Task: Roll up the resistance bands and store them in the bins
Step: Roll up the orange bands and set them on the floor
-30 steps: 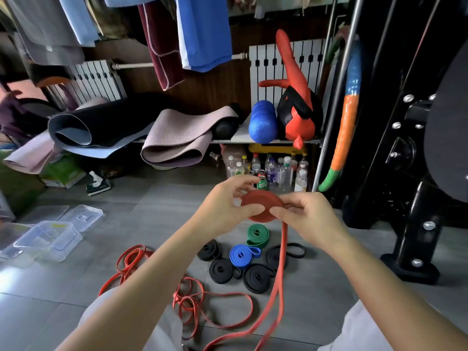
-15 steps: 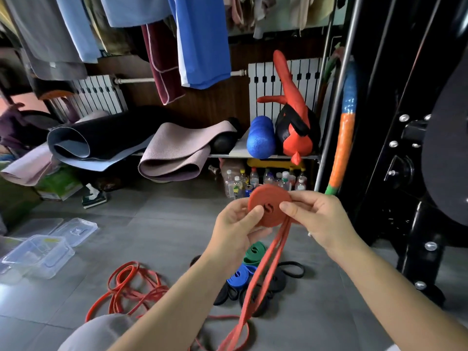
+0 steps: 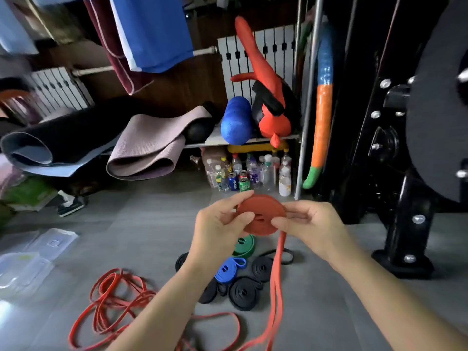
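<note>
A red resistance band roll (image 3: 260, 214) is held in mid air between both hands. My left hand (image 3: 217, 231) pinches its left edge, thumb on the face. My right hand (image 3: 311, 229) pinches the right edge, and the unrolled red tail (image 3: 277, 274) hangs down to the floor from there. On the floor below lie rolled bands: a green one (image 3: 244, 245), a blue one (image 3: 229, 268) and several black ones (image 3: 244, 292). Loose red bands (image 3: 114, 295) sprawl at the lower left. Clear plastic bins (image 3: 22, 269) stand at the left edge.
A black gym machine base (image 3: 402, 249) stands on the right. A low shelf holds yoga mats (image 3: 147, 150) and a blue foam roller (image 3: 235, 121), with bottles and cans (image 3: 248, 173) beneath it. Grey floor tiles stretch between the bins and the bands.
The roll has tipped from nearly upright to flatter and dropped a little between my hands. The tail now hangs from the right side. The camera has tilted downward.
</note>
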Tool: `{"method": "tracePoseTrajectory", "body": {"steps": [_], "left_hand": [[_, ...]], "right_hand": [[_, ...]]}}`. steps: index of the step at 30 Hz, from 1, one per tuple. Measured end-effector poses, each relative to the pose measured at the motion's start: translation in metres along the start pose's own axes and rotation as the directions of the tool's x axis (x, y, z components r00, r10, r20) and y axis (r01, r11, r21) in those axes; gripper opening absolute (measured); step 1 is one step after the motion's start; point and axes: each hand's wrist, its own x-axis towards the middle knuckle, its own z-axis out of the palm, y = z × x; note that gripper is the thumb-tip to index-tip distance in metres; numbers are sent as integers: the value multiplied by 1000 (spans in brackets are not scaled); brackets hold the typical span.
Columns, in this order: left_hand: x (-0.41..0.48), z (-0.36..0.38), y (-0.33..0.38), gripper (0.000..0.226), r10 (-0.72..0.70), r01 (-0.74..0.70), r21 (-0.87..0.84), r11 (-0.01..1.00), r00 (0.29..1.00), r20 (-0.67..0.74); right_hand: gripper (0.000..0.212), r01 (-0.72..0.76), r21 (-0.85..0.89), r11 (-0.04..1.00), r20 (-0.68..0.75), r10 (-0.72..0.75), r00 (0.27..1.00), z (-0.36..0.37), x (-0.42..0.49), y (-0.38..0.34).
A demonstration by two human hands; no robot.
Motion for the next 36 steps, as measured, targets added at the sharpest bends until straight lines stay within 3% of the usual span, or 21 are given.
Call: {"method": "tracePoseTrajectory", "body": {"steps": [3, 5, 7, 9, 12, 14, 15, 17, 19, 21, 24, 28, 30, 31, 33, 34, 36], "left_hand": [[-3, 16, -5, 40, -75, 53, -260, 964, 994, -79], [-7, 26, -13, 41, -99, 73, -275, 959, 992, -79], [-8, 31, -21, 39, -96, 89, -138, 986, 995, -41], [-4, 28, -26, 39, -13, 12, 189, 982, 1000, 2], [6, 19, -21, 50, 84, -247, 551, 797, 949, 304], [13, 19, -17, 50, 58, -371, 629, 683, 886, 460], [14, 21, -15, 48, 68, -390, 624, 677, 877, 475], [15, 24, -13, 43, 59, -279, 526, 804, 916, 396], [13, 26, -12, 47, -15, -63, 295, 953, 967, 256], [11, 29, -11, 46, -49, 39, 76, 996, 990, 135], [6, 34, -16, 34, -103, 105, -155, 982, 995, 20], [-12, 47, -28, 24, -224, 214, -503, 838, 974, 40], [-17, 50, -34, 20, -258, 249, -531, 810, 964, 57], [-16, 48, -37, 19, -247, 240, -459, 856, 968, 45], [-11, 39, -38, 31, -111, 112, -93, 989, 994, 16], [-7, 32, -37, 40, 8, -16, 137, 990, 998, 59], [1, 20, -31, 55, 179, -317, 471, 823, 932, 314]], "right_hand": [[22, -13, 53, 998, -53, 16, 998, -6, 2, 5], [19, -24, 56, 998, -63, 28, 998, -10, -1, 10], [22, -28, -31, 999, -45, 26, 999, -16, -4, 14], [27, -43, -116, 992, 27, 46, 999, -20, -7, 16], [21, -53, -262, 964, 114, 85, 990, -22, -11, 21], [18, -48, -297, 954, 104, 83, 991, -22, -12, 23], [19, -47, -279, 959, 83, 73, 994, -22, -13, 23], [24, -44, -205, 978, 21, 49, 999, -25, -15, 21], [26, -53, -103, 993, -28, 51, 998, -31, -15, 17], [26, -66, -27, 997, -34, 65, 997, -34, -16, 15], [23, -61, 44, 997, -30, 62, 998, -29, -16, 14], [15, -58, 172, 983, -108, 77, 991, -23, -16, 20], [18, -60, 133, 989, -114, 75, 991, -23, -15, 23], [18, -62, 84, 995, -101, 70, 992, -23, -15, 24], [18, -68, 4, 998, -46, 68, 997, -24, -13, 24], [19, -76, -22, 997, -14, 75, 997, -23, -13, 24], [19, -73, -87, 993, 41, 77, 996, -22, -12, 22]]}}
